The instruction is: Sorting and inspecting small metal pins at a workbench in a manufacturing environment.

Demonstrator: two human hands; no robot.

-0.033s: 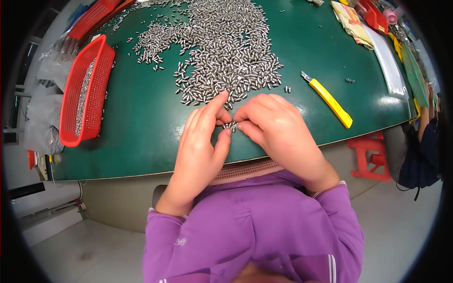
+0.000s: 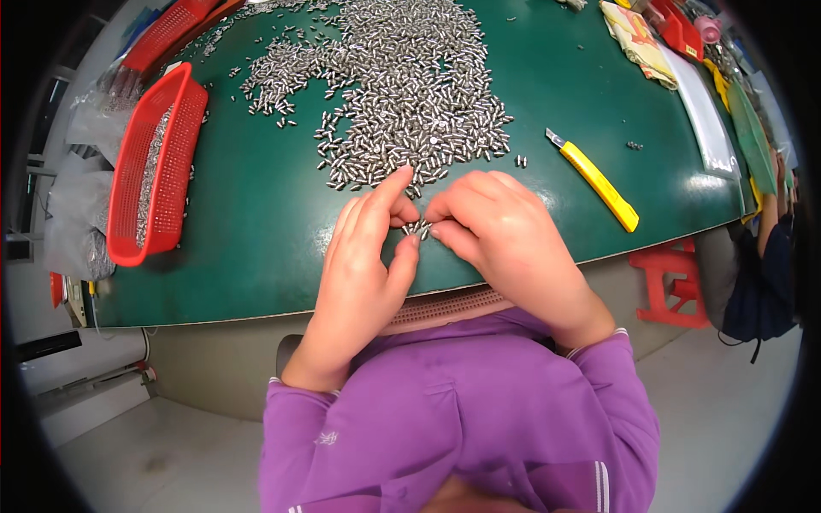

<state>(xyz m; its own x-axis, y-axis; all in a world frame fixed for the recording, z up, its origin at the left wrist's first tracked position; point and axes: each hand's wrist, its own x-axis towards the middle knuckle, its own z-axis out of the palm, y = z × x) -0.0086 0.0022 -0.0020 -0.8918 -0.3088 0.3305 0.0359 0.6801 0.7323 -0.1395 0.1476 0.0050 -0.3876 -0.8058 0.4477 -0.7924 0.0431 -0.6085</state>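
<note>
Several small, shiny metal pieces with tapered ends [image 2: 416, 229] lie in a tight cluster on the green table, between my two hands. My left hand [image 2: 363, 248] curves around their left side, its fingers apart and its thumb tip against the nearest pieces. On the other side, my right hand [image 2: 505, 227] is closed, with thumb and forefinger pinched at a piece on the cluster's right edge. The fingertips partly cover these pieces. Just beyond my hands spreads a large heap of the same metal pieces [image 2: 410, 94].
At the left stands a red perforated basket [image 2: 175, 167] holding more metal pieces, beside clear plastic bags [image 2: 81, 201]. A yellow utility knife [image 2: 603, 188] lies on the right, blade out. Farther right are a folded cloth [image 2: 637, 43] and clear plastic sheets [image 2: 701, 120]. A red stool [image 2: 671, 286] stands below.
The small metal pieces between my fingertips have shifted slightly. Both hands stay in nearly the same place.
</note>
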